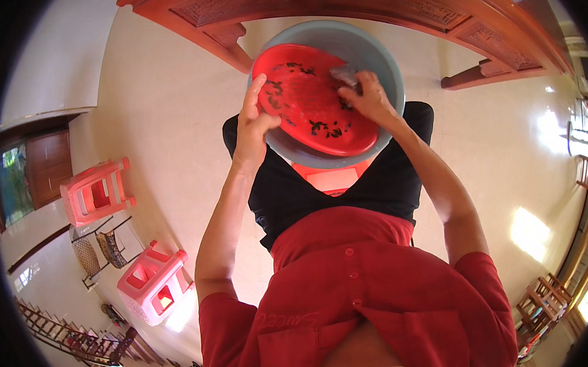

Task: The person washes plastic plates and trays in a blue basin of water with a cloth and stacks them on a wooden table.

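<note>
A red plastic basin (303,99) with a ring of dark leaf prints leans tilted inside a larger grey basin (381,43), between my knees. My left hand (255,121) grips its left rim, thumb over the edge and fingers along the outside. In my right hand (371,98) is a greyish scrubbing pad (344,75), slightly blurred, held against the right inner side of the red basin. Whether water stands in the grey basin I cannot tell. Part of a red plastic stool (331,178) shows below the grey basin's near rim.
A carved wooden table (303,2) stands just beyond the grey basin, its legs on either side. To my left on the tiled floor are a red plastic stool (96,193) and a pink one (154,286). Wooden chairs (542,301) stand far right.
</note>
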Action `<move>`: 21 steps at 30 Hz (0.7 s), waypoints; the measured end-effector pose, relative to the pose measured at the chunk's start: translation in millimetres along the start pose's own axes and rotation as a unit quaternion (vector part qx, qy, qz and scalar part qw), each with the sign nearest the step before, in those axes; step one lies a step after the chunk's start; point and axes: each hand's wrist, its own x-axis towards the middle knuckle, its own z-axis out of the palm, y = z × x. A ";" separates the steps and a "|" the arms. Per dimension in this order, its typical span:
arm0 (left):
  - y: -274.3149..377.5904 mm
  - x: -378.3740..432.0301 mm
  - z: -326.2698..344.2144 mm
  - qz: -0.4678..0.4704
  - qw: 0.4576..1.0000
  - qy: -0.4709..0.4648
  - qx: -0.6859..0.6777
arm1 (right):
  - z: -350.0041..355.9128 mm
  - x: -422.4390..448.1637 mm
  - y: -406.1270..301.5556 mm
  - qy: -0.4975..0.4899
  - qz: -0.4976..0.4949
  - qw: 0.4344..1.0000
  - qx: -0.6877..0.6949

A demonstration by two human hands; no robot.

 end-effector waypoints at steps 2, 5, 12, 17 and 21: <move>-12.4 10.5 -8.8 -0.014 0.996 0.050 -0.073 | 15.2 -6.2 -0.2 -0.040 -0.103 0.992 -0.059; -33.2 15.5 -8.6 -0.001 0.984 0.151 -0.092 | 24.8 -6.9 -7.4 -0.001 -0.158 0.963 -0.217; -86.2 27.5 -17.1 0.105 0.957 0.229 0.145 | 61.1 51.9 17.2 0.048 -0.123 0.980 -0.146; -88.5 25.2 -18.3 0.115 0.952 0.240 0.149 | 74.5 53.1 -37.9 0.017 -0.208 0.965 -0.157; -91.5 28.1 -19.4 0.141 0.948 0.238 0.156 | 85.3 26.5 -73.4 0.017 -0.359 0.929 -0.082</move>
